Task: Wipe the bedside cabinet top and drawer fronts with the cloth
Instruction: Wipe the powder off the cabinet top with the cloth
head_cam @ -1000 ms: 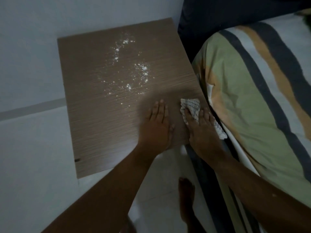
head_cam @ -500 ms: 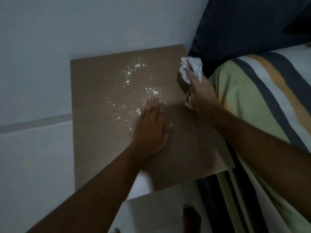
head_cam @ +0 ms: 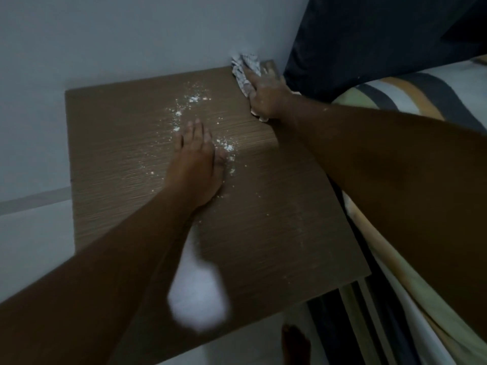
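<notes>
**Wood-grain cabinet top: one cloth, two hands, scattered powder**

Pale wall [head_cam: 131, 35] backs a single bedside cabinet top [head_cam: 118, 159], a brown wood-grain board seen from above in dim light. One cloth [head_cam: 243, 65], white with a dark check pattern, sits bunched at the far right corner of the top, touching the wall. The right hand [head_cam: 266, 98] lies on it and presses it down, fingers reaching forward over the fabric. Crumpled ends of the cloth show beyond the fingertips and beside the wrist. Whether the thumb hooks under the cloth cannot be told.

The left hand [head_cam: 196, 167] rests flat near the middle of the top, fingers straight and close together, holding nothing. It lies among one loose scatter of white powder [head_cam: 193, 98], which runs from just ahead of the fingertips to clumps beside the thumb. Fainter specks trail toward the near right edge.

One blurred white patch [head_cam: 197, 299] shows below the left forearm; what it is cannot be told.

One bed lies just beside the cabinet on the right, with a bedcover [head_cam: 395, 93] striped in green, orange, white and dark grey. One dark blue headboard or pillow [head_cam: 382, 35] stands behind it. One bare foot [head_cam: 295, 343] shows on the floor below the cabinet's near edge.
</notes>
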The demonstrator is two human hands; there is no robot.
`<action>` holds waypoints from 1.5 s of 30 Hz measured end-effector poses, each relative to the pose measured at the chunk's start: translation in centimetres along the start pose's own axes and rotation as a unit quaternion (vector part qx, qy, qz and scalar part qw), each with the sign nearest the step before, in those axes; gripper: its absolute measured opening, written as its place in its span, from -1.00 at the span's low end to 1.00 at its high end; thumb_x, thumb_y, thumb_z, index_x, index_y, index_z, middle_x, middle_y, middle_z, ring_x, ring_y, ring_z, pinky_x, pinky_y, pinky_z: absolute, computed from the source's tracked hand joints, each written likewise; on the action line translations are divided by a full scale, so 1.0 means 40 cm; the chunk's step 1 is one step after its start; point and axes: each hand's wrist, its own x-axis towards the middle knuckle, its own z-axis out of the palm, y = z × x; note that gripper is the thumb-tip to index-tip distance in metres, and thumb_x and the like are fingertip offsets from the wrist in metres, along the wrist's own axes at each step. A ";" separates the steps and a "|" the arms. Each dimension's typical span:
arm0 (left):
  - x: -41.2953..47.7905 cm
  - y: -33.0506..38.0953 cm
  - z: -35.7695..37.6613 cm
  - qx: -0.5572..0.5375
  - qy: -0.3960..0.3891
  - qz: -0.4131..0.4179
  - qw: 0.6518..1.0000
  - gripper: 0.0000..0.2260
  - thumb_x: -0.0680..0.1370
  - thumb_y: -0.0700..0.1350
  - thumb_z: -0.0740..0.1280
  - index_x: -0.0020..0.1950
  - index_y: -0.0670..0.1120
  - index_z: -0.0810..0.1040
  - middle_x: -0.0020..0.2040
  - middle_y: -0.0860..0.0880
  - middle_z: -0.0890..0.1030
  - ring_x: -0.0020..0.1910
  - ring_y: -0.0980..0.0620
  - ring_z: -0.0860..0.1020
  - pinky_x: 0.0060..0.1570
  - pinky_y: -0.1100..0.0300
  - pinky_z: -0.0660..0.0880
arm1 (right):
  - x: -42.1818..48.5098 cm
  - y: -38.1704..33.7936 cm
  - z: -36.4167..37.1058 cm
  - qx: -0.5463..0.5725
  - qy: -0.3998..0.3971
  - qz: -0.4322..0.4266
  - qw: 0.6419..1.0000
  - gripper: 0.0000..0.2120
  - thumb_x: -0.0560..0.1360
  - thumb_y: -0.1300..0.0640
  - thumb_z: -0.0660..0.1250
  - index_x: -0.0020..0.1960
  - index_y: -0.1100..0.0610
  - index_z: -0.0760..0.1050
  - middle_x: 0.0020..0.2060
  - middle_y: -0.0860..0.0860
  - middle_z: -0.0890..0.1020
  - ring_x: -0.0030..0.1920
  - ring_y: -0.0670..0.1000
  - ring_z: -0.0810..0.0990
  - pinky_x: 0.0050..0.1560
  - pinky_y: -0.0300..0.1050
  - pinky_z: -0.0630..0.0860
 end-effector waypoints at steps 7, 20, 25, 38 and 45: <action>-0.004 -0.007 0.003 0.004 0.009 0.007 1.000 -0.45 0.72 0.07 -0.09 0.63 -0.22 0.07 0.65 -0.20 0.02 0.64 -0.13 -0.06 0.58 0.02 -0.19 | -0.061 0.012 0.031 0.011 0.028 -0.083 0.996 -0.50 0.68 0.03 0.04 0.61 -0.04 0.07 0.55 0.20 0.17 0.58 0.15 -0.01 0.54 0.10 -0.08; -0.016 0.006 -0.012 0.020 -0.023 -0.017 0.999 -0.42 0.71 0.06 -0.08 0.63 -0.25 0.00 0.65 -0.22 -0.04 0.64 -0.16 -0.06 0.61 -0.04 -0.07 | -0.478 0.051 0.089 0.017 0.003 -0.128 0.992 -0.49 0.66 -0.10 0.09 0.58 -0.02 0.16 0.53 0.31 0.16 0.56 0.22 0.08 0.53 0.13 0.03; -0.024 0.010 -0.021 0.019 -0.018 -0.009 1.000 -0.43 0.71 0.04 -0.08 0.63 -0.26 -0.01 0.65 -0.23 -0.05 0.64 -0.16 -0.08 0.61 -0.04 -0.09 | -0.628 0.078 0.129 0.027 0.003 -0.148 0.989 -0.51 0.67 -0.05 0.13 0.58 -0.01 0.19 0.54 0.24 0.19 0.56 0.19 0.08 0.54 0.05 -0.04; -0.036 0.015 -0.030 0.002 -0.004 0.014 1.000 -0.44 0.72 0.02 -0.09 0.62 -0.29 0.01 0.64 -0.29 -0.03 0.64 -0.21 -0.09 0.61 -0.06 -0.11 | -0.994 0.083 0.183 0.082 -0.067 -0.099 0.989 -0.49 0.55 0.11 0.07 0.49 -0.07 0.25 0.45 0.33 0.32 0.38 0.46 0.34 0.24 0.44 0.39; -0.026 0.012 -0.030 0.007 -0.014 0.004 1.000 -0.45 0.73 0.01 -0.08 0.63 -0.29 -0.02 0.64 -0.28 -0.09 0.64 -0.21 -0.12 0.60 -0.01 -0.16 | -1.094 0.036 0.131 0.277 -0.012 -0.099 0.956 -0.57 0.63 0.08 0.12 0.48 -0.13 0.31 0.39 -0.09 0.46 0.40 -0.31 0.35 0.37 -0.38 0.31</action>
